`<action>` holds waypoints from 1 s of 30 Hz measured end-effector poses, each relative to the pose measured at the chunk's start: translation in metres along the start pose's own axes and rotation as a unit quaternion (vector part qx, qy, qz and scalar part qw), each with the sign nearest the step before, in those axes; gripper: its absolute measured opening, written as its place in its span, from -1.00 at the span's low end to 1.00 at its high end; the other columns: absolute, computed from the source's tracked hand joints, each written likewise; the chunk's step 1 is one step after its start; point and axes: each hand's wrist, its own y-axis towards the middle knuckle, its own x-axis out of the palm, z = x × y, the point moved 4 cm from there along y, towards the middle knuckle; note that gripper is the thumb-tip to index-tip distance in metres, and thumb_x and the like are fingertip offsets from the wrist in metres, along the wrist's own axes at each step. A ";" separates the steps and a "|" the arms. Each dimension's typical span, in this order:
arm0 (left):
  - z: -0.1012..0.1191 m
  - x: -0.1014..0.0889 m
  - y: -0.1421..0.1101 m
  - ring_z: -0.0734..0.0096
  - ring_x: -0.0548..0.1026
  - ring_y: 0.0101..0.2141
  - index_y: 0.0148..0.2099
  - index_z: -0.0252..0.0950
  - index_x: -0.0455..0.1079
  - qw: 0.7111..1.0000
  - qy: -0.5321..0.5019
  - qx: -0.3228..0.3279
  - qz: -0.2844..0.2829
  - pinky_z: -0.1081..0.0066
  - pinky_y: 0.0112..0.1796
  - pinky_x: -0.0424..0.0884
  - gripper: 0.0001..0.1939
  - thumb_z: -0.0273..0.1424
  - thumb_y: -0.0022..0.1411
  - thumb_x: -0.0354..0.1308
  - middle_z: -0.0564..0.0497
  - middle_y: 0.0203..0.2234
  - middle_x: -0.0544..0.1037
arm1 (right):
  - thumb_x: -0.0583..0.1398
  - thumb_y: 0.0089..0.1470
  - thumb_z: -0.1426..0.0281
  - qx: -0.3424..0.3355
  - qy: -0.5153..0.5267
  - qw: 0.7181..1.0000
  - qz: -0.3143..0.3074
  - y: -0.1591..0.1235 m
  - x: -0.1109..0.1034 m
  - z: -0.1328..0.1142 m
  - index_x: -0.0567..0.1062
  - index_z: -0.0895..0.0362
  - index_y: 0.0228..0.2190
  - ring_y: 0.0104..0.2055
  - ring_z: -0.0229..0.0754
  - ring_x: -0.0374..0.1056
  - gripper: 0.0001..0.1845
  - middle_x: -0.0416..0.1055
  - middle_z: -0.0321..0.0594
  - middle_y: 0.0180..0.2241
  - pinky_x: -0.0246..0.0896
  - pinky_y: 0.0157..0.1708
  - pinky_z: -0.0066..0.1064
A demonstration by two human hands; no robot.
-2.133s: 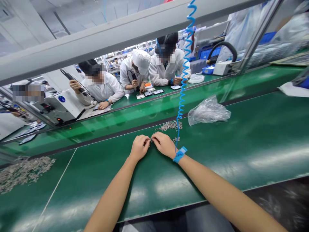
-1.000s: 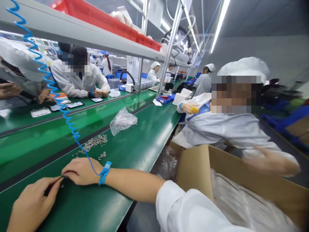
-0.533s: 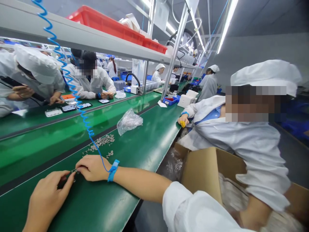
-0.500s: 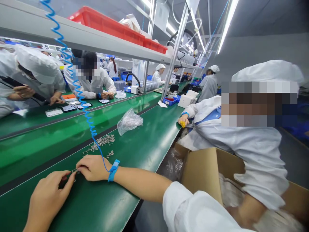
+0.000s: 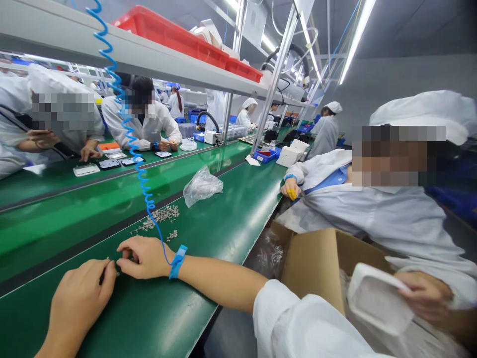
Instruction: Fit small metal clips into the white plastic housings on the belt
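My left hand [image 5: 80, 296] rests low over the green bench, thumb and forefinger pinched together. A tiny metal bit pokes out at its fingertips, mostly hidden. Just to the right, my right hand [image 5: 145, 257] has curled fingers, with a gap between thumb and forefinger and nothing visible in it. A blue wrist strap [image 5: 178, 262] with a coiled blue cord [image 5: 139, 171] is on my right wrist. Beyond my hands lies a spread pile of small metal parts [image 5: 162, 215], and a smaller cluster of the same parts [image 5: 172, 235] is nearer to me.
A crumpled clear plastic bag [image 5: 203, 186] sits farther along the green bench [image 5: 201, 233]. At right, a co-worker's hand [image 5: 428, 296] holds a white tray [image 5: 382, 298] over an open cardboard box [image 5: 311, 268]. Overhead, a shelf carries red bins [image 5: 175, 40]. Other people work across the line.
My hands have come slightly apart; the small part that was between both sets of fingertips is no longer bridging them. The co-worker at right has raised a white tray from the box.
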 end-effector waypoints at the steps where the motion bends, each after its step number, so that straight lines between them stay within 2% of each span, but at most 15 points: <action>1: 0.001 0.000 0.000 0.32 0.35 -0.50 -0.39 -0.11 0.33 0.999 0.022 0.034 -0.003 0.32 -0.42 0.10 -0.83 -0.37 0.29 0.04 0.10 -0.56 0.41 | 0.28 0.20 0.32 0.000 0.006 1.000 -0.001 0.000 0.000 0.000 0.39 0.09 -0.02 -0.27 -0.28 0.40 -0.67 0.49 -0.33 -0.23 0.32 -0.18 -0.48; 3: 0.003 0.002 -0.003 0.31 0.27 -0.52 -0.42 -0.12 0.30 0.990 0.086 0.113 -0.011 0.31 -0.44 0.09 -0.76 -0.44 0.31 -0.03 0.10 -0.60 0.33 | 0.25 0.22 0.32 -0.006 0.007 1.000 -0.002 0.000 0.001 0.002 0.38 0.09 0.00 -0.26 -0.26 0.40 -0.67 0.49 -0.33 -0.25 0.32 -0.18 -0.47; 4: 0.002 0.002 -0.004 0.30 0.25 -0.53 -0.43 -0.12 0.29 0.986 0.103 0.129 -0.013 0.31 -0.44 0.09 -0.74 -0.46 0.32 -0.05 0.09 -0.61 0.29 | 0.24 0.24 0.32 -0.011 0.004 1.000 -0.001 0.000 0.002 0.003 0.38 0.10 -0.01 -0.24 -0.25 0.41 -0.69 0.49 -0.33 -0.26 0.32 -0.17 -0.47; 7: 0.000 0.003 -0.007 0.29 0.21 -0.55 -0.45 -0.12 0.27 0.984 0.123 0.130 -0.011 0.30 -0.44 0.11 -0.71 -0.47 0.34 -0.06 0.09 -0.64 0.24 | 0.21 0.27 0.33 -0.025 -0.015 1.000 0.009 0.001 0.004 0.006 0.39 0.11 -0.01 -0.18 -0.23 0.43 -0.72 0.49 -0.32 -0.27 0.33 -0.12 -0.46; 11: 0.001 0.003 -0.007 0.30 0.19 -0.57 -0.46 -0.14 0.24 0.990 0.111 0.092 -0.007 0.29 -0.45 0.11 -0.70 -0.40 0.37 -0.05 0.10 -0.66 0.25 | 0.20 0.30 0.33 -0.042 -0.046 0.998 0.002 0.000 0.005 0.003 0.42 0.13 -0.02 -0.12 -0.21 0.44 -0.76 0.50 -0.28 -0.23 0.34 -0.05 -0.45; 15: -0.006 0.006 -0.008 0.35 0.30 -0.56 -0.45 -0.15 0.25 0.998 0.060 -0.015 -0.008 0.35 -0.44 0.18 -0.70 -0.29 0.38 -0.04 0.13 -0.62 0.36 | 0.17 0.34 0.38 -0.078 -0.072 0.994 -0.028 0.000 0.006 -0.002 0.46 0.17 -0.03 0.00 -0.20 0.41 -0.79 0.51 -0.20 -0.11 0.32 0.05 -0.44; 17: -0.013 0.008 -0.009 0.39 0.39 -0.54 -0.43 -0.14 0.30 0.996 0.038 -0.075 -0.034 0.39 -0.43 0.25 -0.71 -0.26 0.36 -0.02 0.17 -0.58 0.44 | 0.13 0.37 0.43 -0.086 -0.079 0.993 -0.034 0.000 0.006 -0.003 0.46 0.19 -0.01 0.06 -0.22 0.39 -0.79 0.50 -0.16 -0.04 0.28 0.12 -0.46; 19: -0.018 0.010 -0.011 0.43 0.46 -0.51 -0.42 -0.13 0.34 0.992 0.022 -0.106 -0.066 0.43 -0.42 0.31 -0.73 -0.24 0.34 0.00 0.20 -0.54 0.49 | 0.11 0.38 0.46 -0.082 -0.084 0.992 -0.040 0.000 0.006 -0.003 0.45 0.21 0.01 0.09 -0.24 0.37 -0.77 0.48 -0.15 -0.01 0.24 0.15 -0.48; 26: -0.022 0.010 -0.014 0.46 0.50 -0.45 -0.36 -0.10 0.34 0.990 -0.008 -0.123 -0.072 0.44 -0.38 0.37 -0.82 -0.22 0.29 0.04 0.25 -0.49 0.50 | 0.15 0.39 0.39 -0.080 -0.076 0.992 -0.066 0.001 0.005 -0.008 0.47 0.23 -0.01 0.07 -0.23 0.37 -0.78 0.49 -0.16 -0.04 0.21 0.17 -0.48; 30: -0.021 0.012 -0.015 0.46 0.47 -0.46 -0.31 -0.09 0.32 0.992 0.009 -0.114 -0.058 0.45 -0.39 0.34 -0.88 -0.22 0.27 0.06 0.25 -0.49 0.46 | 0.25 0.32 0.30 -0.047 -0.014 0.995 -0.088 0.000 0.003 -0.010 0.47 0.21 -0.01 -0.22 -0.29 0.40 -0.71 0.50 -0.25 -0.21 0.33 -0.08 -0.51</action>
